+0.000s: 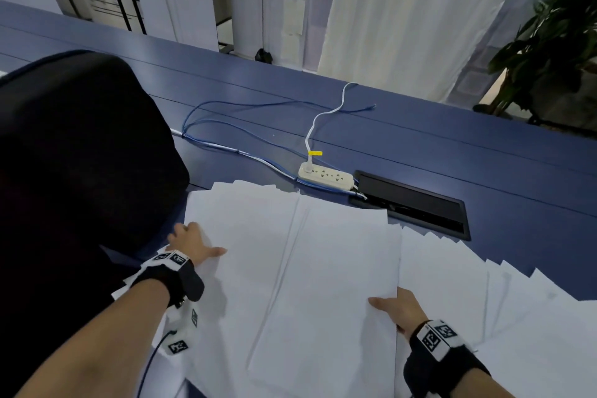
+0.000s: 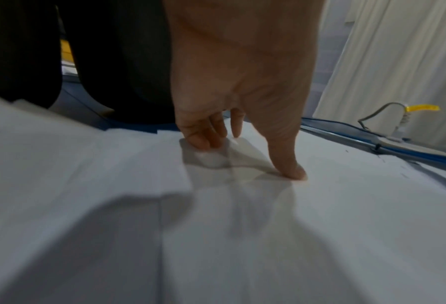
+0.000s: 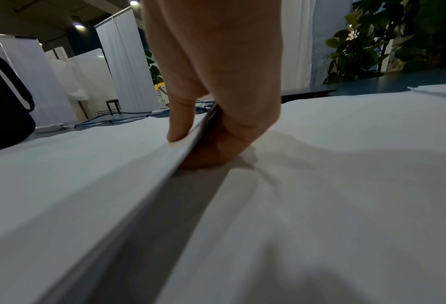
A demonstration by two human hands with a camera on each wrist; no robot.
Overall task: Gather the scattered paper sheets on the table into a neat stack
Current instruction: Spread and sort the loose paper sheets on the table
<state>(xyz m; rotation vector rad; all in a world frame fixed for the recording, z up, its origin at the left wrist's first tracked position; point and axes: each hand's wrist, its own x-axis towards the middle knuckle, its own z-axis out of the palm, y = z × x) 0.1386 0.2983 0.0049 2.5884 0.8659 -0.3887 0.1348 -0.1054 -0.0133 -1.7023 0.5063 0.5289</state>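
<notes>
- Head view: thin, smooth white paper sheets (image 1: 290,268) fanned in overlapping layers across matte blue worktop (image 1: 484,171); hands well apart, left hand (image 1: 193,244) at the spread's left edge, right hand (image 1: 399,308) at a bundle's right edge.
- Left wrist view: thumb tip and curled fingers pressing paper.
- Right wrist view: thumb above, fingers beneath, pinching the raised edge.

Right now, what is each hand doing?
Left hand: open, fingertips pressing on the paper.
Right hand: pinching the edge of a bundle of sheets.
</notes>
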